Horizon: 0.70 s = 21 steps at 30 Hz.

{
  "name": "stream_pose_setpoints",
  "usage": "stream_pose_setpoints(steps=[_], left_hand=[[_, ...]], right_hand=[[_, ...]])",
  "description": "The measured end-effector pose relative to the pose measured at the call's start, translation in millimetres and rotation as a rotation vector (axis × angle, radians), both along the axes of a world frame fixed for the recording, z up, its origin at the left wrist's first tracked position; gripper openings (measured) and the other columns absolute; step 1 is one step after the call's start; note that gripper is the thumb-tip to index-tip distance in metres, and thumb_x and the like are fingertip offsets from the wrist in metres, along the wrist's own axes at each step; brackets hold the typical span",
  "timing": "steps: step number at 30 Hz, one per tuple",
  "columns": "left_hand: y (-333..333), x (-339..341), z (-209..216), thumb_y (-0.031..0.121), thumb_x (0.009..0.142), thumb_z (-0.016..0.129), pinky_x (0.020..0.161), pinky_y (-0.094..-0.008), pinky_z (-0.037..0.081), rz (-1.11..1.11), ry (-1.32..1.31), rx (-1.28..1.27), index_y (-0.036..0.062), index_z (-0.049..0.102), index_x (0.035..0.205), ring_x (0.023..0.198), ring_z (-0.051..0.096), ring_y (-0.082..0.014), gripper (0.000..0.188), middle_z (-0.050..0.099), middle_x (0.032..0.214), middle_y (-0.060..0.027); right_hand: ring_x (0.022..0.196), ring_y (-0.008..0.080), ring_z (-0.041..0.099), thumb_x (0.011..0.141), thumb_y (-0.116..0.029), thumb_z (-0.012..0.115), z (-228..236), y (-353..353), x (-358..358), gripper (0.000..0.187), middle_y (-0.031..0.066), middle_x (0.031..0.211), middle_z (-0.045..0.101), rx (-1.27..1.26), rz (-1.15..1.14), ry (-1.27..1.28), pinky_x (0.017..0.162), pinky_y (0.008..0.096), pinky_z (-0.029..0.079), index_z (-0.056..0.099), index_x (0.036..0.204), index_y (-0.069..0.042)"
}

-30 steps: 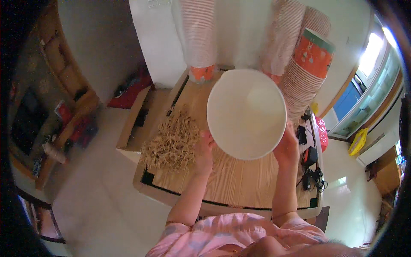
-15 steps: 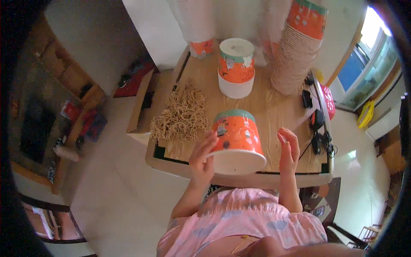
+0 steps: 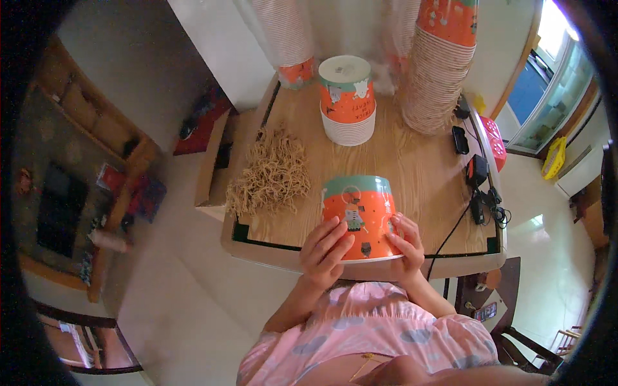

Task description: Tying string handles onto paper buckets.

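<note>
Head view: my left hand (image 3: pixel 324 252) and right hand (image 3: pixel 408 248) clasp the upside-down orange tub (image 3: pixel 364 212) by the near edge of the bench (image 3: pixel 400 157); a slackened grip could drop it.

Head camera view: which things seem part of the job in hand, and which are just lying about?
Likely job things:
upturned orange bucket, held in left hand and right hand
short stack of matching buckets
tall stack at right
possibly the tangled brown cord

Seems just lying about:
black adapter
phone
yellow bag
</note>
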State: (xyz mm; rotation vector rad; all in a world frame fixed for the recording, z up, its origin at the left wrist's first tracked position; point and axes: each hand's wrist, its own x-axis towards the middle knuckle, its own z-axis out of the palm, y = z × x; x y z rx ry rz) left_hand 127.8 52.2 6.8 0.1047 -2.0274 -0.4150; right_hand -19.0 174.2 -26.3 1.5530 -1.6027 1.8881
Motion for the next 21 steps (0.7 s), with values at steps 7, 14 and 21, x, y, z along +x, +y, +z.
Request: stream_pose_setpoints(steps=[7,14,21], left_hand=[[1,-11,8,0.029,0.08,0.06,0.085,-0.0412,0.047,0.084,-0.054,0.039,0.0046,0.058,0.099,0.102,0.056,-0.0314,0.032,0.058,0.108,-0.0128],[3,-16,1,0.029,0.08,0.06,0.084,-0.0389,0.047,0.165,-0.09,0.067,0.0051,0.059,0.101,0.102,0.056,-0.0294,0.032,0.058,0.11,-0.0113],[5,-9,1,0.022,0.083,0.054,0.083,-0.038,0.046,0.137,-0.161,-0.021,0.0053,0.058,0.105,0.099,0.056,-0.0274,0.028,0.058,0.109,-0.0089]], right_hand=[[0.107,0.034,0.05,0.086,-0.028,0.046,-5,-2,4,0.032,0.0176,0.114,0.054,0.093,-0.065,0.008,0.093,0.0468,0.037,0.065,0.1,-0.006],[0.103,0.0323,0.049,0.074,-0.015,0.057,-2,-3,7,0.029,0.0157,0.111,0.053,0.144,-0.072,0.024,0.088,0.043,0.04,0.064,0.102,-0.007],[0.106,0.0317,0.046,0.075,-0.02,0.057,3,4,2,0.034,0.0153,0.116,0.049,0.238,-0.021,0.081,0.092,0.0441,0.036,0.061,0.107,-0.008]])
